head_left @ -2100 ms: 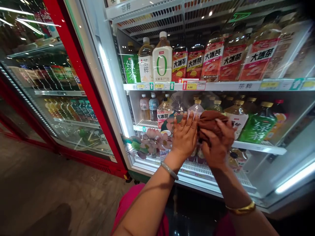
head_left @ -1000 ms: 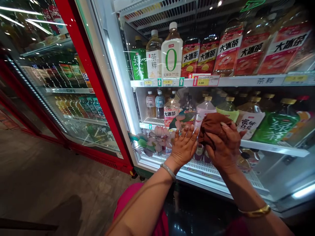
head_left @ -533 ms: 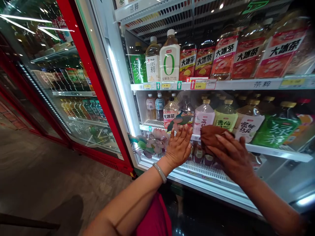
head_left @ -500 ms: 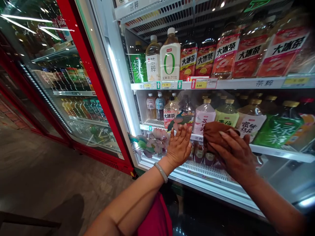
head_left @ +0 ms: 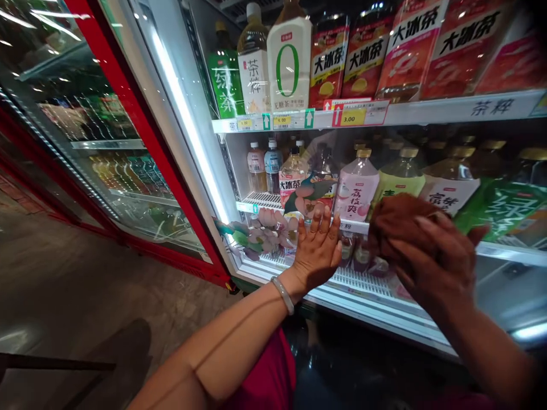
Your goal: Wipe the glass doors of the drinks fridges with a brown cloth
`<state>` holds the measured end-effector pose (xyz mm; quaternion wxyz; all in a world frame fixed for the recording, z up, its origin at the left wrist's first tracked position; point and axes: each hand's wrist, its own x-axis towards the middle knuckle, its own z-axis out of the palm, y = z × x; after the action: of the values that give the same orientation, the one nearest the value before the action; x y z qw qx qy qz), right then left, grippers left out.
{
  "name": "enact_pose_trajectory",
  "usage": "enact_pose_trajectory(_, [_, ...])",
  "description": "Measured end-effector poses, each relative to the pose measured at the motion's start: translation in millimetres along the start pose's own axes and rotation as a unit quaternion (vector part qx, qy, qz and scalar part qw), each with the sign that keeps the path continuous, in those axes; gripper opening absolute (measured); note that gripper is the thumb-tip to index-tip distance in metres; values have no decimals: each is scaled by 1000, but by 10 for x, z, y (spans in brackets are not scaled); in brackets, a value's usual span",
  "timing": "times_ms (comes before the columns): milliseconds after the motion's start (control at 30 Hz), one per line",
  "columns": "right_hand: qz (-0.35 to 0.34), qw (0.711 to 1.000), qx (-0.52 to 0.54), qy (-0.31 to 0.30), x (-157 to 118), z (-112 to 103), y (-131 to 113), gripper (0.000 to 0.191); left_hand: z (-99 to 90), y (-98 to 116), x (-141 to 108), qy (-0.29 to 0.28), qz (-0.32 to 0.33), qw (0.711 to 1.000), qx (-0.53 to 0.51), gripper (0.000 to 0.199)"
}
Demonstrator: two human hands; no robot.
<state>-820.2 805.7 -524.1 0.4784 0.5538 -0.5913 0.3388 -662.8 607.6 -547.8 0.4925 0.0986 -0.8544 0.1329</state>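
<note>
Left hand flat on the glass, fingers straight, floral decal on its left. Right hand gripping brown cloth, bunched between both hands; bottle behind.

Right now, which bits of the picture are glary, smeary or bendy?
In the head view, the light tube toward the picture's left glares white; also in the head view, the right hand and brown cloth look smeared, while the left hand is crisper; at the head view's upper right, red-labelled iced-tea bottles look slanted.
</note>
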Motion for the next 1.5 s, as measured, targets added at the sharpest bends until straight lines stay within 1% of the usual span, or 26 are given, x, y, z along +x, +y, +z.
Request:
enact_pose_trajectory(33, [1, 1000, -8, 19, 45, -1, -38, 58, 26, 49, -19, -8, -3, 1000, -6, 81])
enact_pose_trajectory(67, [-10, 999, -18, 26, 81, 19, -107, 60, 58, 101, -46, -13, 3, 1000, -12, 79])
enact_pose_trajectory(167, [-55, 998, -37, 2, 108, 115, -356, 60, 156, 267, -149, -8, 44, 999, -28, 71])
enact_pose_trajectory(233, [-69, 996, -48, -15, 72, 126, -423, 59, 200, 357, -203, -5, 44, 999, -31, 67])
enact_pose_trajectory(300, [-69, 995, -53, -37, 30, 61, -354, 60, 209, 406, -211, -5, 41, 999, -30, 65])
enact_pose_trajectory(367, [-62, 995, -56, -59, 15, -46, -197, 62, 185, 410, -167, -13, 44, 999, -28, 67])
enact_pose_trajectory(400, [-54, 995, -58, -55, 22, -95, -117, 64, 165, 402, -131, -20, 39, 999, -26, 70])
enact_pose_trajectory(467, [-26, 998, -61, -6, 57, -150, -16, 64, 127, 386, -57, -37, 19, 999, -23, 76])
enact_pose_trajectory(500, [-12, 998, -60, 21, 77, -150, -11, 65, 116, 387, -28, -43, 11, 999, -21, 77])
enact_pose_trajectory(533, [-2, 998, -57, 36, 93, -134, -38, 65, 113, 396, -11, -44, 9, 999, -19, 77])
enact_pose_trajectory(567, [-1, 998, -52, 34, 100, -107, -89, 64, 119, 416, -5, -36, 14, 999, -16, 76])
enact_pose_trajectory(633, [-21, 999, -34, -5, 86, -47, -218, 60, 152, 477, -28, -14, 35, 999, -13, 74])
enact_pose_trajectory(700, [-41, 998, -21, -43, 40, -30, -296, 54, 193, 543, -67, -7, 44, 999, -13, 75])
enact_pose_trajectory(733, [-51, 997, -22, -57, 14, -47, -290, 50, 208, 569, -80, -15, 42, 999, -15, 77])
enact_pose_trajectory(800, [-61, 995, -31, -72, -27, -131, -179, 45, 213, 597, -73, -42, 29, 999, -18, 80])
enact_pose_trajectory(867, [-66, 996, -43, -53, -36, -240, 9, 45, 185, 600, -18, -53, 26, 998, -24, 80])
enact_pose_trajectory(900, [-57, 997, -50, -25, -30, -285, 99, 49, 164, 597, 21, -51, 25, 998, -27, 79])
enact_pose_trajectory(967, [-16, 997, -58, 39, -10, -331, 208, 62, 126, 596, 101, -39, 24, 998, -32, 76])
enact_pose_trajectory(1000, [8, 997, -61, 56, -2, -329, 214, 71, 116, 600, 132, -34, 25, 998, -36, 75])
enact_pose_trajectory(1067, [38, 996, -64, 54, 1, -281, 136, 79, 122, 616, 167, -34, 28, 998, -38, 72])
enact_pose_trajectory(1133, [18, 998, -60, 16, -15, -214, 2, 73, 159, 633, 165, -34, 42, 998, -37, 71])
enact_pose_trajectory(1233, [-46, 997, -38, -43, -62, -184, -116, 47, 224, 648, 140, -44, 49, 997, -34, 75])
enact_pose_trajectory(1300, [-64, 995, -39, -61, -93, -244, -71, 34, 242, 662, 136, -55, 39, 997, -38, 79])
enact_pose_trajectory(1367, [-38, 997, -57, -47, -111, -337, 51, 31, 234, 696, 143, -52, 34, 997, -44, 79])
enact_pose_trajectory(1433, [14, 997, -76, 1, -109, -406, 181, 42, 215, 752, 152, -33, 44, 997, -50, 77])
enact_pose_trajectory(1500, [51, 995, -69, 49, -89, -409, 246, 62, 204, 822, 156, -26, 53, 997, -52, 75])
